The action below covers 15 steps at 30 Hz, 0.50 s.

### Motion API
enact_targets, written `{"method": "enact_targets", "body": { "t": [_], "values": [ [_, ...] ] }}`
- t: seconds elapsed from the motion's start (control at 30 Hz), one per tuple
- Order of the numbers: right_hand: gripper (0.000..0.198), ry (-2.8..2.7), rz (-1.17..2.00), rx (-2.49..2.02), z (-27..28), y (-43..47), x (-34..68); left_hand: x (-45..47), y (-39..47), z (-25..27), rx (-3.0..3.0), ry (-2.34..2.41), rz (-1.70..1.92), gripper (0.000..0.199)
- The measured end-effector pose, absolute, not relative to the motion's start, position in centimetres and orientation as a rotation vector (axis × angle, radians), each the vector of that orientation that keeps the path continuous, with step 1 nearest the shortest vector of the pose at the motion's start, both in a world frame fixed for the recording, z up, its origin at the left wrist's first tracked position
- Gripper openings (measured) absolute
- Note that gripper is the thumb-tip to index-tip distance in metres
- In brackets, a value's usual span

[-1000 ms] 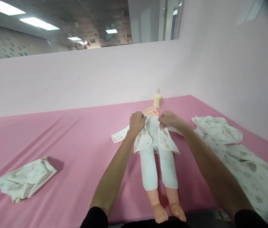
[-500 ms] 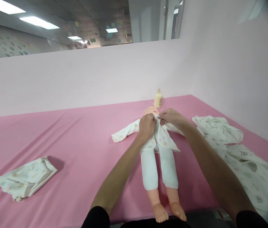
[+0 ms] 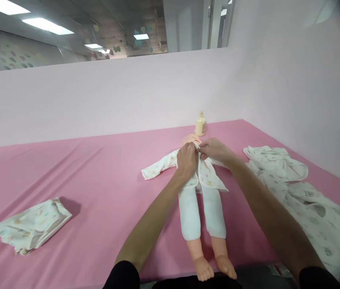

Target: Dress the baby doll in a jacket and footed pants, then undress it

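Note:
A baby doll (image 3: 189, 214) lies on its back, feet toward me, in a white printed jacket (image 3: 210, 176) whose front edges part below the chest. My left hand (image 3: 187, 160) is closed on the jacket's front edge near the neck. Right beside it, my right hand (image 3: 214, 149) pinches the other front edge at the collar. The fingertips of both hands nearly meet under the doll's chin. Whatever small fastening may be between them is hidden. One printed sleeve stretches out to the left; the other is partly behind my right forearm.
Beneath the doll is a pink sheet (image 3: 103, 192). A pale yellow pump bottle (image 3: 200, 125) stands behind the doll's head, near the wall. Folded printed cloth (image 3: 33, 226) lies at the left. White printed garments (image 3: 278, 162) are spread along the right side.
My right hand has moved slightly left, bringing its fingertips closer to my left hand at the collar. The doll stays in place.

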State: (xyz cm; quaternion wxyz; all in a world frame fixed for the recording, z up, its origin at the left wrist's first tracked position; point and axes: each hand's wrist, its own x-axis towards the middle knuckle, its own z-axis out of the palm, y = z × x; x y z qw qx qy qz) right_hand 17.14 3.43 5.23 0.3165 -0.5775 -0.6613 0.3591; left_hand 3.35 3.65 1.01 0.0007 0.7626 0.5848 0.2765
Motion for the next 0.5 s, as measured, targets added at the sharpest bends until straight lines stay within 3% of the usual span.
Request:
{"method": "enact_targets", "body": {
  "t": [0.5],
  "values": [
    [0.017, -1.740, 1.135, -1.334, 4.8, 3.9, 18.4, 3.4, 3.7, 0.7, 2.470, 1.798, 0.917, 0.019]
  ]
}}
